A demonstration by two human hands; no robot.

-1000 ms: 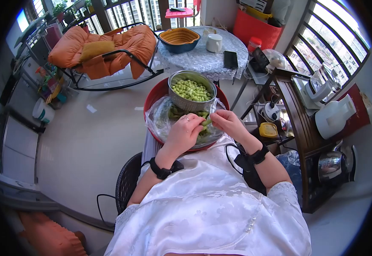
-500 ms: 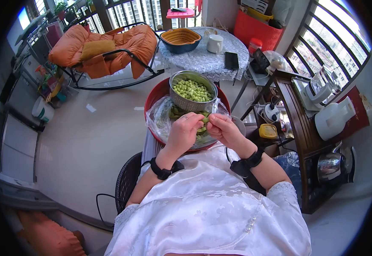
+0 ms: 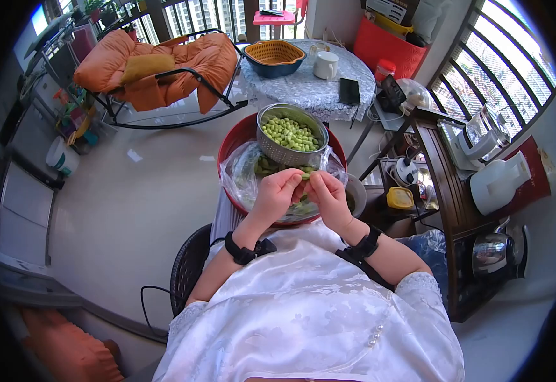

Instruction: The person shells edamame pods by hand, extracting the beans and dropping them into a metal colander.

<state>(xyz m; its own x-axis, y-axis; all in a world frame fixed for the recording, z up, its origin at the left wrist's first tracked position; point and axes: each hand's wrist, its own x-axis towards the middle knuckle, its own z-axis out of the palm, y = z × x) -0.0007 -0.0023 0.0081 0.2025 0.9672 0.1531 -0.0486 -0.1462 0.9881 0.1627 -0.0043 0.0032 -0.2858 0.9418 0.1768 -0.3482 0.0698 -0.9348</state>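
Note:
A green bean pod [image 3: 306, 175] is pinched between the fingertips of my left hand [image 3: 277, 196] and my right hand [image 3: 329, 199]. Both hands are closed on it, close together above a clear plastic bag [image 3: 235, 178] with more green pods [image 3: 263, 166] in it. The bag lies in a red basin [image 3: 229, 141]. Just beyond my fingers, a perforated metal colander [image 3: 282, 153] full of shelled green beans [image 3: 289, 133] rests in the basin, tilted slightly toward me. My hands hide part of the pods and the bag.
A round table [image 3: 259, 93] with a lace cloth holds a basket [image 3: 273, 58], a white mug [image 3: 325, 65] and a phone [image 3: 349, 91]. A grey bowl [image 3: 356, 194] is right of the basin. A wooden shelf [image 3: 440, 162] with appliances stands at right, an orange rocking chair [image 3: 208, 57] at far left.
My right hand has turned more upright and its wrist has shifted slightly inward. The pod stays between both hands. The whole view has shifted slightly.

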